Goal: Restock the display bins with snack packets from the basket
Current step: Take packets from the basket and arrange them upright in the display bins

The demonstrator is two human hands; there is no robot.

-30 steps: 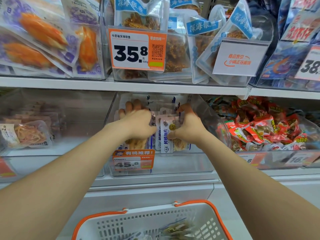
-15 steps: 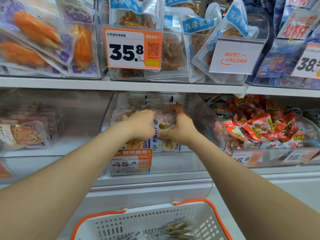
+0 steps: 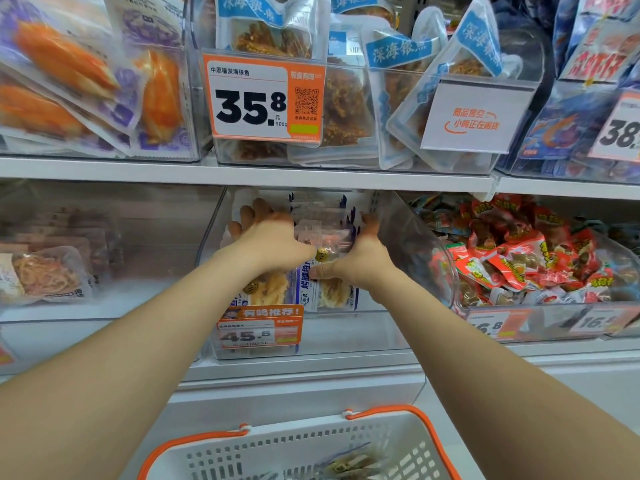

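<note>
Several snack packets (image 3: 327,237) stand bunched between our palms inside the middle display bin (image 3: 346,334) on the lower shelf, above its orange price tag (image 3: 259,327). Over the last second we have closed the gap. Our hands were set wider with printed fronts showing between them, and now the stack is squeezed narrow and pushed further back and up. Our left hand (image 3: 277,244) lies against the stack's left side with fingers stretched upward, pressing more than gripping. Our right hand (image 3: 363,261) clasps the right side, thumb across the front and fingers curled round the back. More packets of the same kind stand lower at the front of the bin.

We judge this batch is nearly seated, so what remains is to let go without the row toppling forward. The basket (image 3: 194,441) waits just below the shelf with a few packets (image 3: 353,462) left in it, so restocking is not done. The neighbouring bin of red packets (image 3: 519,258) looks full.
</note>
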